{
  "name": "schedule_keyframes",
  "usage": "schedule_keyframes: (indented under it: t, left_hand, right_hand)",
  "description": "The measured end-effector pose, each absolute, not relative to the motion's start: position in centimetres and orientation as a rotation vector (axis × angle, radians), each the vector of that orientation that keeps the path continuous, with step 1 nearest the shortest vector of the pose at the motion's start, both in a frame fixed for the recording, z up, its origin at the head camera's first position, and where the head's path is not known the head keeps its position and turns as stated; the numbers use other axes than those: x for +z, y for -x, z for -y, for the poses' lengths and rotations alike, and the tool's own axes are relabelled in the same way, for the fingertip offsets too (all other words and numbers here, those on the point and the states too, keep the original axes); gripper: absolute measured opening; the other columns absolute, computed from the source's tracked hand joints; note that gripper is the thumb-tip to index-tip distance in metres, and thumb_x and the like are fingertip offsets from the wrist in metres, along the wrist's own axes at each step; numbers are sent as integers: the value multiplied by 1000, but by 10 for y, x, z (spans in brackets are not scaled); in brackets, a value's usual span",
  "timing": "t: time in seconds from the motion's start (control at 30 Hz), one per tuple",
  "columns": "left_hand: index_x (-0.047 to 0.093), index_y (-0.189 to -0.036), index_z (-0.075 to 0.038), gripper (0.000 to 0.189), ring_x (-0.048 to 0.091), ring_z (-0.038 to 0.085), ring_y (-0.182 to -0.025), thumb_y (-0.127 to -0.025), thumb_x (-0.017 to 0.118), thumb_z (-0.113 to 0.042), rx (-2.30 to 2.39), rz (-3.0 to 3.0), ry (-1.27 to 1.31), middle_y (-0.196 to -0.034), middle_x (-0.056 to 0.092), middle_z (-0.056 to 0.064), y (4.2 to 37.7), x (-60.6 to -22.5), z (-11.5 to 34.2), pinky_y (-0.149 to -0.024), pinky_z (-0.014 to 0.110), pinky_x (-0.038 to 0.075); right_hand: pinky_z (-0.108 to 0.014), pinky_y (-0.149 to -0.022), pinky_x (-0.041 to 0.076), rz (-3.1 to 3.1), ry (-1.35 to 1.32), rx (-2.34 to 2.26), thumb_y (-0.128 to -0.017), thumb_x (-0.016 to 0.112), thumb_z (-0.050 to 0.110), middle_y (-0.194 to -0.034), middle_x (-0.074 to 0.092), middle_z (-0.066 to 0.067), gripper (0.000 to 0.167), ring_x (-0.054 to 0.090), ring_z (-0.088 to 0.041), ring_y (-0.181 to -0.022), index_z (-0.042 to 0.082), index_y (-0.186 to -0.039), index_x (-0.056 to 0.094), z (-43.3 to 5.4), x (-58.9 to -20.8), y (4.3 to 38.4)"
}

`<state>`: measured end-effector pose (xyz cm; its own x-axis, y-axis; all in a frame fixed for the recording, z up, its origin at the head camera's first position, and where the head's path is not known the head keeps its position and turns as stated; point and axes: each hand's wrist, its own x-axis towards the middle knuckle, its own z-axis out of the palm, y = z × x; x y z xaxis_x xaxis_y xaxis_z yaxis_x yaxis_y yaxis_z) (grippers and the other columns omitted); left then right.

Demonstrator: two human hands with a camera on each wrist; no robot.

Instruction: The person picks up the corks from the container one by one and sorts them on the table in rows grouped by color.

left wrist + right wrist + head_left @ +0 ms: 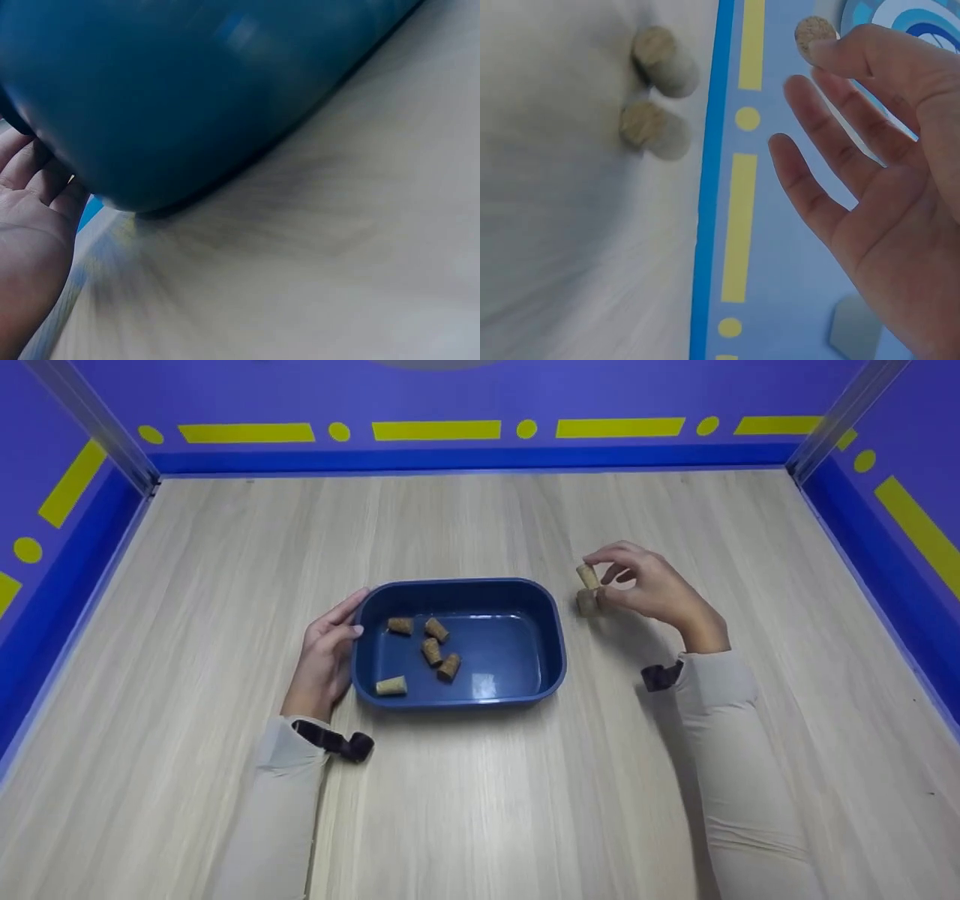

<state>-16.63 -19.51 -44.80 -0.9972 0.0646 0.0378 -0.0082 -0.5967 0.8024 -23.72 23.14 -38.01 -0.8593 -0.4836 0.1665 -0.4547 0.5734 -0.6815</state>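
A blue rectangular tub [457,705] stands on the table with several corks inside, most brown and one paler cork [391,685] near its front left corner. My left hand [325,649] grips the tub's left side, thumb at the rim and fingers along the outer wall; the left wrist view shows those fingers [30,169] against the wall. To the right of the tub, my right hand [651,585] pinches a pale cork [587,576] between thumb and fingertip, above the table. Two more corks stand side by side below it, one cork [664,60] beside another cork [652,129].
The pale wood-grain table [465,802] is bounded by a blue back wall [480,397] with yellow marks, and by similar walls at left and right. Each wrist carries a black strap with a small camera [658,677].
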Motion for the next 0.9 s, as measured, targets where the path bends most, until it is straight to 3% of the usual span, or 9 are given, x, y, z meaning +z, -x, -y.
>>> schedule_keyframes:
  t: [0.43, 0.7, 0.9]
  left_hand:
    - [62, -126, -1, 52, 61, 13, -112, -83, 38, 16, 2781, -1366, -85, -122, 66, 4, 166, -447, 195, -88, 23, 52]
    - [45, -139, 7, 56, 60, 13, -115, -84, 39, 15, 2734, -1455, -75, -125, 63, 4, 166, -446, 195, -87, 23, 52]
    - [46, -138, 7, 55, 59, 13, -116, -84, 39, 14, 2734, -1461, -82, -127, 63, 4, 166, -447, 195, -89, 23, 51]
  right_hand:
    - [-49, -84, 47, -2817, 679, -1231, -82, 60, -11, -123, 58, -22, 42, 59, -35, -97, -4, -123, 60, -252, -404, 233]
    - [-35, -86, 47, -2789, 575, -1263, -85, 57, -7, -127, 56, -14, 43, 58, -26, -100, 1, -127, 59, -265, -410, 230]
    - [-22, -83, 48, -2802, 510, -1228, -85, 56, -7, -128, 55, -13, 43, 59, -28, -101, 1, -128, 59, -273, -415, 231]
